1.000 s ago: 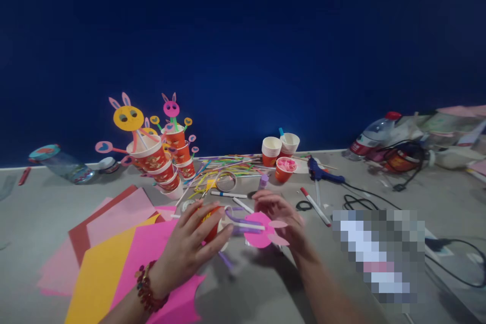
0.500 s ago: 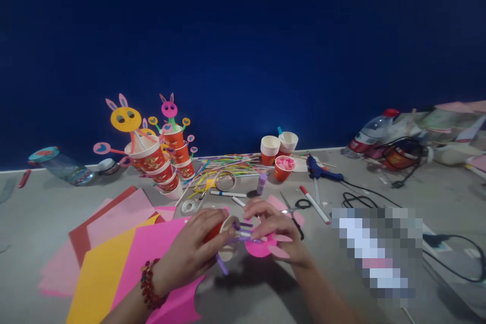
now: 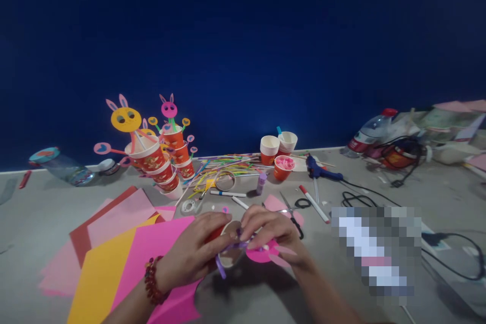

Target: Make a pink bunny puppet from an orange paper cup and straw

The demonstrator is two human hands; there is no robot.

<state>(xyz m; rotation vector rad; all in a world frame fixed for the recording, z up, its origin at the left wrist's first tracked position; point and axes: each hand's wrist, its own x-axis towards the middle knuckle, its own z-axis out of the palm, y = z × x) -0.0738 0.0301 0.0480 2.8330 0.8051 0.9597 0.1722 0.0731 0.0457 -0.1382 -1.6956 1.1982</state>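
Observation:
My left hand (image 3: pixel 201 245), with a red beaded bracelet at the wrist, is wrapped round a red paper cup (image 3: pixel 230 258) tipped on its side, its opening facing right. Purple strips (image 3: pixel 220 267) stick out at the cup's mouth. In my right hand (image 3: pixel 268 230), fingers pinched together, are purple strips joined to a bright pink paper disc (image 3: pixel 260 254) with two light pink ears. The fingertips of both hands nearly meet at the cup's rim. Part of the cup is hidden behind my left hand.
Coloured paper sheets (image 3: pixel 152 263) lie at the left. Decorated cup figures (image 3: pixel 152 159) stand behind them. Pipe cleaners (image 3: pixel 231 164), stacked cups (image 3: pixel 269 148), a purple glue stick (image 3: pixel 261 184), scissors (image 3: pixel 291 212), a marker (image 3: pixel 314 204) and a blue glue gun (image 3: pixel 322 169) are farther back and right.
My right hand has shifted slightly left, bringing the purple strips and pink disc closer to the cup's mouth. The cup's opening shows more.

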